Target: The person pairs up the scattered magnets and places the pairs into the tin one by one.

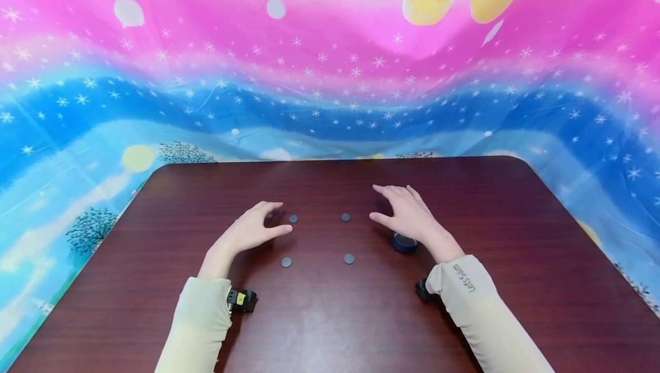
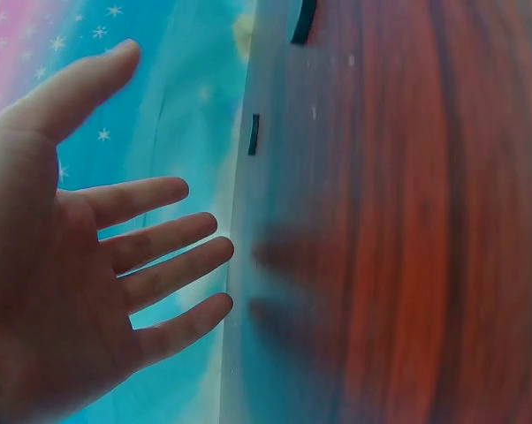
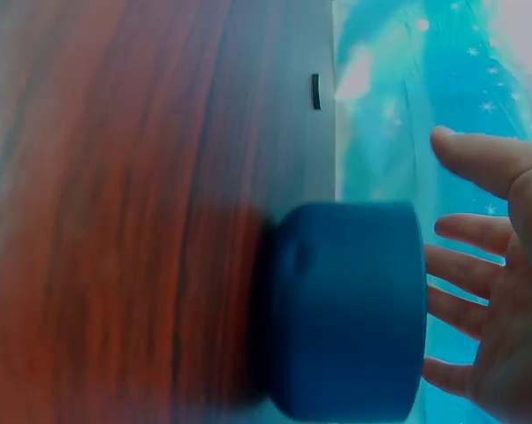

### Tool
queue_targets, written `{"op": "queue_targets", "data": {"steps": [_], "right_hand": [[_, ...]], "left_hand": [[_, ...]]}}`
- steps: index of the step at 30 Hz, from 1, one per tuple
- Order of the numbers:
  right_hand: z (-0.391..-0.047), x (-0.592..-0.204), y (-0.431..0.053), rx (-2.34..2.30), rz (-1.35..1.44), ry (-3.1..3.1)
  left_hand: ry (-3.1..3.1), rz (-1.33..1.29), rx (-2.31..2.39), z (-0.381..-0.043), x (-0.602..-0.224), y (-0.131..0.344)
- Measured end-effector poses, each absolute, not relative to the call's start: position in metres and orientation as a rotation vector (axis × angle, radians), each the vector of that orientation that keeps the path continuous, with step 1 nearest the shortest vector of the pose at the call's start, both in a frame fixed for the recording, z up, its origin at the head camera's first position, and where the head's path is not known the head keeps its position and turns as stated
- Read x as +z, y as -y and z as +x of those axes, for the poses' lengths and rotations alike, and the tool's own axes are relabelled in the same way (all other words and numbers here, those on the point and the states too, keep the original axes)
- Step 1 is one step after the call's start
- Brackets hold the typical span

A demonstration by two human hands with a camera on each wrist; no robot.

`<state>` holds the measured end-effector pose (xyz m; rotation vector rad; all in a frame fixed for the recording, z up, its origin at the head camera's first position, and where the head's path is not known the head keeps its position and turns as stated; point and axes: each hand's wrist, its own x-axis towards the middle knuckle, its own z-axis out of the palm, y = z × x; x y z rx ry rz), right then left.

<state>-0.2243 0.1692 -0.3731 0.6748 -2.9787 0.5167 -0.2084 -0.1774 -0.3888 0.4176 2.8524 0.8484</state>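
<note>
Small dark grey discs lie in a loose square on the table: a far left disc, a far right disc, a near left disc and a near right disc. Beside the far left one is my left hand, fingers spread and holding nothing. My right hand is also empty, with its fingers extended, to the right of the discs. Under its wrist side stands a round dark blue container, partly covered by the hand; the right wrist view shows the smooth side of this blue container close up.
The dark reddish-brown wooden table has rounded far corners. Behind and around it hangs a pink and blue patterned cloth. Black wrist cameras sit at the left cuff and the right cuff.
</note>
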Motion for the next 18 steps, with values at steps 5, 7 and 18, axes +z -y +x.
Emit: {"op": "queue_targets", "data": {"steps": [5,7,18], "right_hand": [[-0.225,-0.377,-0.161,0.534,0.691,2.976],[-0.225,-0.379,-0.158,0.549,0.691,2.983],[-0.226,-0.381,-0.139,0.581,0.693,3.007]], "left_hand": [[-2.862,0.486,0.843,-0.209,-0.389,0.173],[-2.854,0.501,0.851,-0.210,-0.389,0.170],[-2.863,0.492,0.857,-0.211,-0.393,0.163]]}}
